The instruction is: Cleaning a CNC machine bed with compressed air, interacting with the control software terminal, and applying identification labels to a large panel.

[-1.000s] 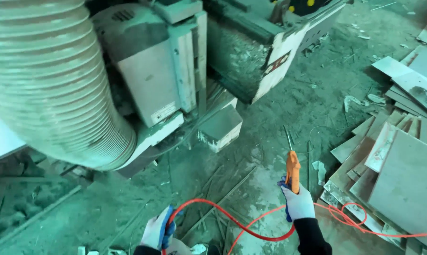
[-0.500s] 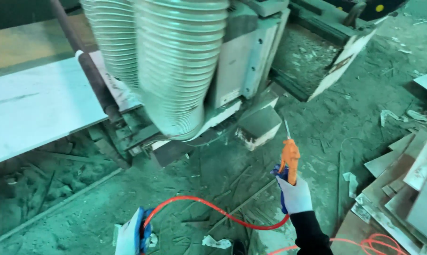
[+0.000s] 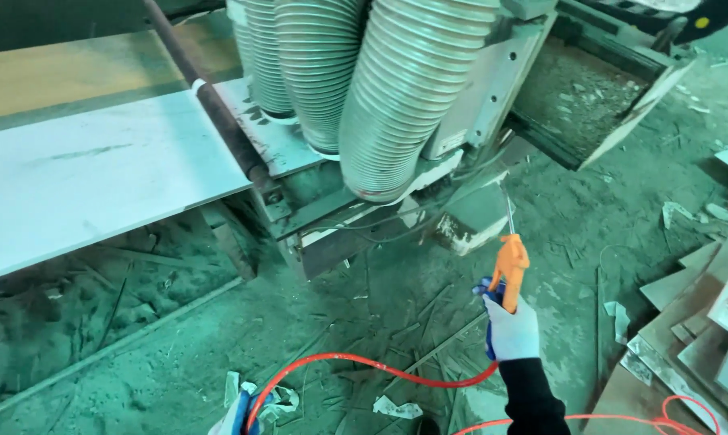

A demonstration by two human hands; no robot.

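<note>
- Floor [image 3: 589,217]: rough concrete w/ dust, wood scraps; flat board offcuts [image 3: 702,322] stacked at right.
- Machine [image 3: 493,89] w/ ribbed grey hoses [image 3: 404,97]; smooth white panel [image 3: 90,177] lies at left.
- Right hand [image 3: 513,326], white glove, clenched on orange air gun [image 3: 510,270], thin nozzle toward machine; red hose [image 3: 364,362] curves behind.
- Left hand: glove edge only, grip cannot tell.

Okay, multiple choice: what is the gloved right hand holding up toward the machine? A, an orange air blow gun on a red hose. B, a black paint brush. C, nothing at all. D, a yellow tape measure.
A: the white-gloved right hand grips an orange plastic blow gun whose thin metal nozzle points up at the machine, and a red hose trails from it across the dusty floor.
</note>
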